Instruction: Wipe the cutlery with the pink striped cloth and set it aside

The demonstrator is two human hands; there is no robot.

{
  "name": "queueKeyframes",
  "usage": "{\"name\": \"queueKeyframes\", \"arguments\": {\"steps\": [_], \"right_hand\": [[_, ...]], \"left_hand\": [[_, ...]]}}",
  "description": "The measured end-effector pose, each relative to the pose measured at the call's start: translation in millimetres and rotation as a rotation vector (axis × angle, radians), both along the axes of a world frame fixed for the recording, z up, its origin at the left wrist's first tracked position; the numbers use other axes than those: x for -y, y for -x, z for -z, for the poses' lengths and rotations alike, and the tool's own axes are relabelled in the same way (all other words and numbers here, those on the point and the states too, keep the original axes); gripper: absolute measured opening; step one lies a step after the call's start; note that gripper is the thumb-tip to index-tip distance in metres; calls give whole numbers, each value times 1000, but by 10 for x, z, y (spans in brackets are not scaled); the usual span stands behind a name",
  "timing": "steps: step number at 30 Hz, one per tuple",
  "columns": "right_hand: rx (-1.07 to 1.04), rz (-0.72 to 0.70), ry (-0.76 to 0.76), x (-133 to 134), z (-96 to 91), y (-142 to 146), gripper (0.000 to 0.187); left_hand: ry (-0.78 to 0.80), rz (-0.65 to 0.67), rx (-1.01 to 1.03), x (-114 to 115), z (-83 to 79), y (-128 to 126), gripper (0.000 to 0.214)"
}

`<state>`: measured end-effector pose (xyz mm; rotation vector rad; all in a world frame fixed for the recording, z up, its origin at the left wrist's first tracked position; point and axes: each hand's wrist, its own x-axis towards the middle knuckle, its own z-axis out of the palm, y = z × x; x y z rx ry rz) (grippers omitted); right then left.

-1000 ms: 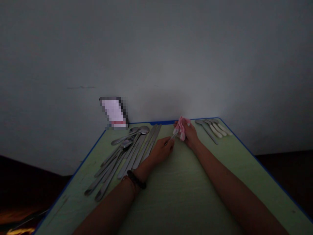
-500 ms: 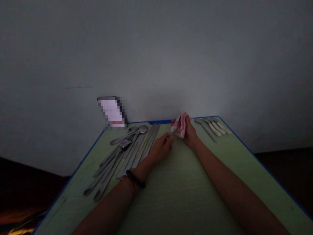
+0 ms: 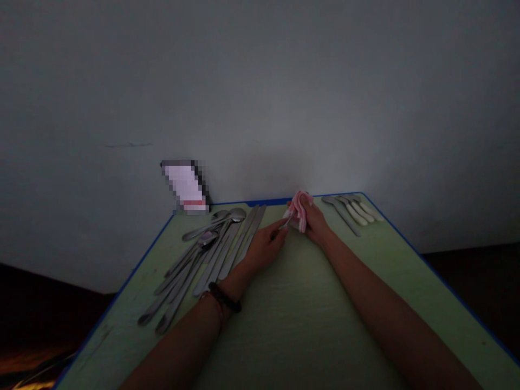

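Note:
Near the table's far edge, my left hand (image 3: 268, 244) pinches the thin handle of a metal cutlery piece (image 3: 288, 221). Its other end is hidden in a folded pink-and-white cloth (image 3: 301, 214), so I cannot tell its kind. My right hand (image 3: 317, 221) is closed around that cloth, thumb on top. Just left of my left hand lie several table knives (image 3: 225, 252), side by side. Beyond them several metal spoons (image 3: 208, 238) overlap in a loose pile. To the right of my right hand rest a metal spoon (image 3: 343, 216) and several white-handled utensils (image 3: 359, 214).
A pale green table (image 3: 300, 325) with a blue rim carries everything. A grey wall (image 3: 260, 97) stands right behind it. At the far left corner a phone-like screen (image 3: 184, 184), pixelated, leans against the wall.
The cloth and my right hand have shifted slightly down, and the cloth's folds lie differently around the metal piece. My left hand keeps its pinch in nearly the same place.

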<state>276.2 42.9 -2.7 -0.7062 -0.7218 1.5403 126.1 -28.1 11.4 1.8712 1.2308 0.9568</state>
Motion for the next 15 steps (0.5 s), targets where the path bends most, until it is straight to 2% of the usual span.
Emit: {"name": "queueKeyframes", "arguments": {"steps": [5, 11, 15], "right_hand": [[21, -67, 8, 31, -19, -1, 31], [-95, 106, 38, -42, -4, -19, 33], [-73, 72, 63, -53, -7, -33, 33]], "left_hand": [[49, 28, 28, 6, 19, -20, 50], [69, 146, 28, 56, -39, -25, 37], [60, 201, -45, 82, -48, -27, 33]]}}
